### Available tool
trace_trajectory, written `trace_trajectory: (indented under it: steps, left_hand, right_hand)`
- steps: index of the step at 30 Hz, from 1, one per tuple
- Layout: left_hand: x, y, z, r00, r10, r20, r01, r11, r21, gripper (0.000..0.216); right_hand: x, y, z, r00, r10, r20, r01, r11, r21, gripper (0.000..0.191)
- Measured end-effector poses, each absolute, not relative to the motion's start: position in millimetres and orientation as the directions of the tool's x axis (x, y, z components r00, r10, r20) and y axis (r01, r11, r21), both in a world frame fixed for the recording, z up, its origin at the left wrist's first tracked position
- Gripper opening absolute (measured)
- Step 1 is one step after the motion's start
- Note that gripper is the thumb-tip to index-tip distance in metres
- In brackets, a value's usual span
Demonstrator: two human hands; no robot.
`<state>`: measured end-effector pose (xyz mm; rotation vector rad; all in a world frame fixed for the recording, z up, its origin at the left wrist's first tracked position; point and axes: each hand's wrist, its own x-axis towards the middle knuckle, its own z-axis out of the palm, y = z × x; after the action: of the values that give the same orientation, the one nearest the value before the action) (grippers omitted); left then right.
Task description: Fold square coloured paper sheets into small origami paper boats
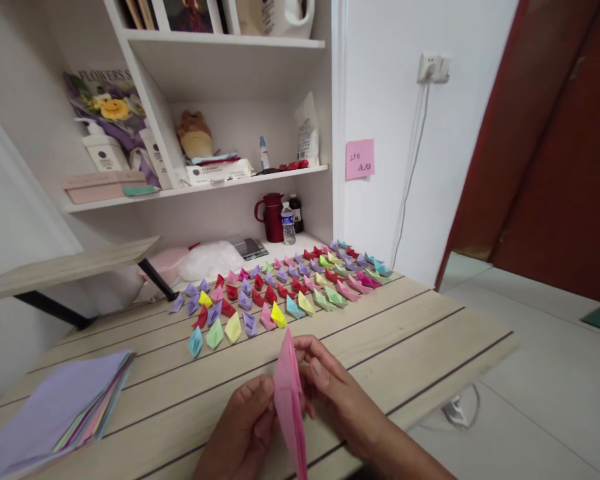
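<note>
Pink paper (287, 403), creased into a slim, pointed, layered fold, stood upright above the tabletop (420, 340) near its front edge, pinched by the left hand (250, 413); the right hand (337, 387) curled beside it, its grip unclear. Small paper boats (271, 295) crowded toward the back edge.

Rows of paper boats (285, 291) spread over the back part of the bench (415, 320). A stack of sheets (55, 407) lies at the front left. Nearer than the boats, the folded paper (290, 413) is between the left hand (247, 417) and the right hand (333, 383). Behind the boats, below a shelf (205, 186), a bottle (289, 228) stands just right of a jug (273, 220).
</note>
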<state>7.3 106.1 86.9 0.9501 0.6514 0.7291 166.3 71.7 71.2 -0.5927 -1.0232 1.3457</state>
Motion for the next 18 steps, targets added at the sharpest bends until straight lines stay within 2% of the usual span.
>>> trace_trajectory:
  steps: [4, 8, 18]
  left_hand:
    - [6.3, 107.9, 86.1, 0.633, 0.757, -0.16, -0.26, 0.403, 0.877, 0.029]
    - [5.7, 108.1, 85.3, 0.622, 0.762, -0.181, -0.253, 0.414, 0.875, 0.026]
    - [6.5, 110.3, 87.2, 0.61, 0.757, -0.235, -0.174, 0.417, 0.892, 0.029]
  right_hand:
    - [167.5, 68.6, 71.4, -0.111, 0.95, 0.29, -0.491, 0.202, -0.847, 0.056]
    - [167.3, 68.4, 71.5, -0.104, 0.948, 0.3, -0.496, 0.212, -0.842, 0.053]
    - [169.2, 66.1, 79.9, -0.037, 0.974, 0.224, -0.494, 0.177, -0.851, 0.05]
